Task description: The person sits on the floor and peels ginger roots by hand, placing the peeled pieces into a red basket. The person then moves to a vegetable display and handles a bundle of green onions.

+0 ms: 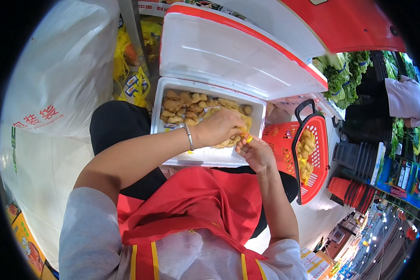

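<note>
My left hand [222,127], with a silver bracelet at the wrist, pinches the gathered neck of a yellow mesh bag [246,120] over a white foam box [155,120]. The fingertips of my right hand [257,152] meet it there, closed on the bag's end; a small yellow band or piece shows at them. Pale brown ginger roots [183,105] fill much of the box, and some lie under my hands. What the bag holds is partly hidden by my left hand.
The box's white lid [227,52] stands open behind. At right, a red plastic basket [280,140] holds yellow-netted ginger [306,150]. Yellow net bags [138,87] and a large white sack [70,70] are at left. Leafy greens [343,77] and another person [404,99] are farther right.
</note>
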The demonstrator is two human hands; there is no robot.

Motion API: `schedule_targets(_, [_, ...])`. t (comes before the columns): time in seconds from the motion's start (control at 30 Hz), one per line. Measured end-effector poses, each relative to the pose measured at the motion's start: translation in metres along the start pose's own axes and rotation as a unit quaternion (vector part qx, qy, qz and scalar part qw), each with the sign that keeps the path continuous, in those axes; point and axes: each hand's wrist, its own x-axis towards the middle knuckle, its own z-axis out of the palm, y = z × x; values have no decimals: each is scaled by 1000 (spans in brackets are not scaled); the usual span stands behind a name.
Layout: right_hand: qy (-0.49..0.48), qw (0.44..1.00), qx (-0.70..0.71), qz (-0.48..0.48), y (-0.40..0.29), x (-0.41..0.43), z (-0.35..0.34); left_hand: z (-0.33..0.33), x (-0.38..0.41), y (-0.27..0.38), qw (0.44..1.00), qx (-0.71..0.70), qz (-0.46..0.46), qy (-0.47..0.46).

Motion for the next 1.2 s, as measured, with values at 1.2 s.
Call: schedule_targets(1.2, [-73,887,425,-163,92,63,27,23,-12,-24,977,34,-198,68])
